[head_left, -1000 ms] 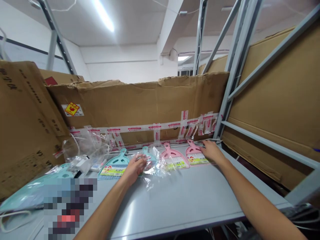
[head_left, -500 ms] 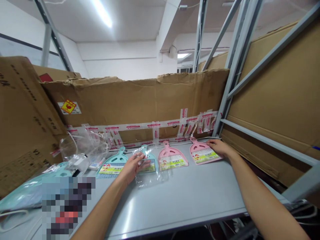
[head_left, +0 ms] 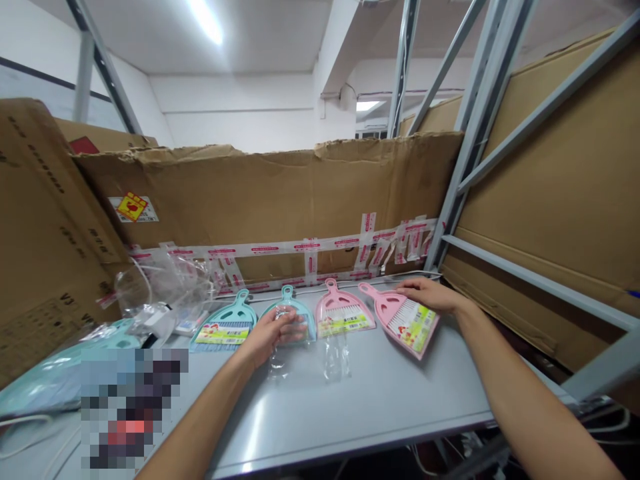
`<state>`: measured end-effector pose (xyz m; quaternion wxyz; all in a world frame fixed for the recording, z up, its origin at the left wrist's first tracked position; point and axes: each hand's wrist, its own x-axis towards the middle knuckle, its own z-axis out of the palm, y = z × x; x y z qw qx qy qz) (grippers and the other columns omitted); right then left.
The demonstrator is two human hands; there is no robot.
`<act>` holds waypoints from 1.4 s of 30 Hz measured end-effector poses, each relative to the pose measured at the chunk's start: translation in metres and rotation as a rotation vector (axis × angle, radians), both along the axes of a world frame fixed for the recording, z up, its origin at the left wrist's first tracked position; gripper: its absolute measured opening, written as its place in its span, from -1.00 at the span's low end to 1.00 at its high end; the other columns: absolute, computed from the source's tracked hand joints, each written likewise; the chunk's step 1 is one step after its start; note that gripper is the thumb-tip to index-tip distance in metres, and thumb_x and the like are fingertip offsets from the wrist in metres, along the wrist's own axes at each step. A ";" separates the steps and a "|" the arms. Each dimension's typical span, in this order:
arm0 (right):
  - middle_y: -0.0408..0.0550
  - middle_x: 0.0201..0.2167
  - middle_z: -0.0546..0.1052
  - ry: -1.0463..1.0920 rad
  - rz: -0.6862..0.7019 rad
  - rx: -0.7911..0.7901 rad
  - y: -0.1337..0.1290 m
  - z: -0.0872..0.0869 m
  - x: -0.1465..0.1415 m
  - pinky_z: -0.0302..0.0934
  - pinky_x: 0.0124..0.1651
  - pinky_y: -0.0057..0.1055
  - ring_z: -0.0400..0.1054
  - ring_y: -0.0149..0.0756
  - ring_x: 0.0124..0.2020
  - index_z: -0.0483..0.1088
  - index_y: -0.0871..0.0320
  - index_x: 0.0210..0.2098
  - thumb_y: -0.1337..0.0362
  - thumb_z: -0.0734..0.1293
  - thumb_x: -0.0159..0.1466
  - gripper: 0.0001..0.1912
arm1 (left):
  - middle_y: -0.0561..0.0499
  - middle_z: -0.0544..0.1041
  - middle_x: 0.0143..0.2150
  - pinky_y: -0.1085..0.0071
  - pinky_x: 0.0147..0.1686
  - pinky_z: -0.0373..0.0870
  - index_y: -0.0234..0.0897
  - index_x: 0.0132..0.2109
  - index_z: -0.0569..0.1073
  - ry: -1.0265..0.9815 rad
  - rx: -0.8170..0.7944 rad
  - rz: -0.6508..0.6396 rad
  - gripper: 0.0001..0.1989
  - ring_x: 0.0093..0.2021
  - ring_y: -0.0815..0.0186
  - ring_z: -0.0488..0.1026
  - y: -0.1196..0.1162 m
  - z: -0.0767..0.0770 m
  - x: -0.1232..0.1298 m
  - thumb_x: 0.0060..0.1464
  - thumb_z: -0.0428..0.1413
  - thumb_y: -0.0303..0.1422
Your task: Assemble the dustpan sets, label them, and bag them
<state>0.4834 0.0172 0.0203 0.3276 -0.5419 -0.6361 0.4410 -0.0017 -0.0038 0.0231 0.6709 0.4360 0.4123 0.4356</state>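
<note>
Two teal dustpan-and-brush sets and two pink ones lie in a row on the grey table. My left hand [head_left: 274, 331] is closed on a clear plastic bag [head_left: 305, 360], in front of the second teal dustpan [head_left: 287, 293]. The first teal dustpan [head_left: 227, 327] rests just left of that hand. Between my hands sits one pink dustpan [head_left: 345, 313]. My right hand [head_left: 427, 293] touches the upper right edge of the rightmost pink dustpan [head_left: 407, 320], which lies tilted with its handle toward the upper left. Its fingertips are bunched at that edge.
Behind the table [head_left: 370, 427] stands a large taped cardboard box [head_left: 250, 200]. Crumpled clear plastic [head_left: 165, 280] and bagged teal items [head_left: 75, 363] are at the left. A metal rack frame [head_left: 463, 173] rises at the right. White cables lie at the lower left.
The rightmost pink dustpan has turned, its handle swinging left and its wide end coming nearer. My right hand has shifted slightly left. The plastic bag at my left hand has changed shape.
</note>
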 end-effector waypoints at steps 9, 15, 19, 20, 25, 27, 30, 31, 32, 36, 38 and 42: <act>0.03 -0.18 0.73 -0.097 0.351 -0.016 -0.026 0.026 -0.070 0.40 -0.21 -0.37 0.57 -0.20 -0.26 0.70 0.16 -0.03 -0.25 0.49 0.32 -0.41 | -0.25 0.73 -0.02 0.18 -0.09 0.75 -0.29 0.03 0.53 0.016 0.018 -0.019 -0.43 -0.17 0.07 0.77 -0.002 0.000 0.002 0.01 0.56 -0.14; 0.02 -0.17 0.73 -0.151 0.431 0.035 -0.029 0.027 -0.080 0.40 -0.17 -0.36 0.58 -0.17 -0.21 0.70 0.15 -0.05 -0.18 0.49 0.35 -0.49 | -0.25 0.73 -0.01 0.20 -0.10 0.73 -0.29 0.03 0.56 0.014 0.032 -0.076 -0.44 -0.14 0.06 0.76 -0.004 -0.002 0.005 0.02 0.55 -0.10; 0.00 -0.17 0.73 -0.139 0.426 0.026 -0.029 0.025 -0.086 0.40 -0.16 -0.35 0.58 -0.18 -0.21 0.69 0.15 -0.10 -0.15 0.52 0.31 -0.52 | -0.27 0.73 -0.02 0.15 -0.09 0.73 -0.31 0.03 0.57 0.015 0.035 -0.127 -0.45 -0.10 0.01 0.76 -0.011 -0.001 0.011 0.03 0.55 -0.13; 0.00 -0.17 0.73 -0.134 0.427 0.022 -0.029 0.025 -0.086 0.41 -0.15 -0.35 0.58 -0.18 -0.21 0.69 0.15 -0.10 -0.15 0.53 0.31 -0.52 | -0.28 0.73 -0.02 0.15 -0.08 0.72 -0.31 0.03 0.58 0.014 0.036 -0.140 -0.47 -0.10 0.01 0.75 -0.012 -0.001 0.012 0.05 0.55 -0.14; 0.01 -0.18 0.74 -0.150 0.411 -0.001 -0.029 0.027 -0.071 0.41 -0.17 -0.35 0.58 -0.16 -0.21 0.70 0.16 -0.11 -0.18 0.54 0.28 -0.48 | -0.27 0.73 0.00 0.18 -0.08 0.73 -0.31 0.04 0.59 0.002 0.014 -0.142 -0.51 -0.09 0.04 0.75 -0.011 -0.003 0.011 0.09 0.53 -0.19; 0.01 -0.19 0.74 -0.166 0.403 -0.014 -0.028 0.028 -0.066 0.41 -0.18 -0.36 0.59 -0.16 -0.22 0.70 0.16 -0.11 -0.20 0.53 0.28 -0.47 | -0.25 0.73 0.00 0.20 -0.07 0.73 -0.31 0.05 0.60 -0.008 -0.009 -0.117 -0.51 -0.10 0.06 0.75 -0.010 -0.002 0.010 0.08 0.54 -0.21; 0.02 -0.19 0.74 -0.162 0.411 -0.010 -0.029 0.029 -0.067 0.41 -0.16 -0.36 0.58 -0.16 -0.21 0.70 0.16 -0.12 -0.19 0.53 0.29 -0.48 | -0.22 0.72 0.00 0.21 -0.05 0.73 -0.31 0.06 0.60 -0.014 -0.045 -0.091 -0.50 -0.10 0.09 0.75 -0.010 -0.002 0.010 0.06 0.56 -0.23; 0.02 -0.18 0.74 -0.158 0.417 0.002 -0.030 0.030 -0.071 0.41 -0.15 -0.36 0.58 -0.16 -0.21 0.70 0.16 -0.12 -0.18 0.54 0.29 -0.49 | -0.21 0.72 0.00 0.22 -0.05 0.72 -0.31 0.06 0.60 -0.013 -0.050 -0.093 -0.49 -0.11 0.10 0.74 -0.010 -0.002 0.011 0.05 0.56 -0.23; 0.02 -0.18 0.74 -0.153 0.421 0.018 -0.031 0.029 -0.075 0.40 -0.15 -0.36 0.57 -0.16 -0.20 0.70 0.17 -0.12 -0.17 0.54 0.29 -0.49 | -0.19 0.72 -0.02 0.24 -0.07 0.72 -0.31 0.05 0.61 -0.009 -0.048 -0.101 -0.49 -0.14 0.13 0.73 -0.011 -0.003 0.012 0.04 0.56 -0.22; -0.05 -0.25 0.70 -0.103 0.413 0.048 -0.030 0.024 -0.091 0.36 -0.21 -0.39 0.53 -0.22 -0.26 0.67 0.16 -0.18 -0.17 0.57 0.25 -0.51 | -0.11 0.69 -0.17 0.50 -0.35 0.55 -0.34 0.01 0.65 -0.014 -0.017 -0.200 -0.56 -0.41 0.40 0.55 -0.017 -0.008 0.019 0.08 0.53 -0.20; -0.09 -0.30 0.68 -0.070 0.403 0.032 -0.028 0.020 -0.097 0.33 -0.26 -0.42 0.50 -0.26 -0.32 0.64 0.15 -0.22 -0.17 0.60 0.20 -0.51 | -0.15 0.70 -0.13 0.56 -0.41 0.46 -0.34 0.04 0.66 -0.016 -0.027 -0.257 -0.57 -0.45 0.48 0.46 -0.022 -0.010 0.024 0.11 0.52 -0.22; -0.14 -0.34 0.64 -0.065 0.388 0.033 -0.023 0.009 -0.108 0.27 -0.30 -0.45 0.45 -0.32 -0.37 0.61 0.14 -0.27 -0.17 0.64 0.15 -0.50 | -0.25 0.73 -0.06 0.49 -0.31 0.56 -0.30 0.13 0.65 0.020 -0.089 -0.345 -0.51 -0.27 0.31 0.62 -0.033 -0.014 0.032 0.09 0.52 -0.28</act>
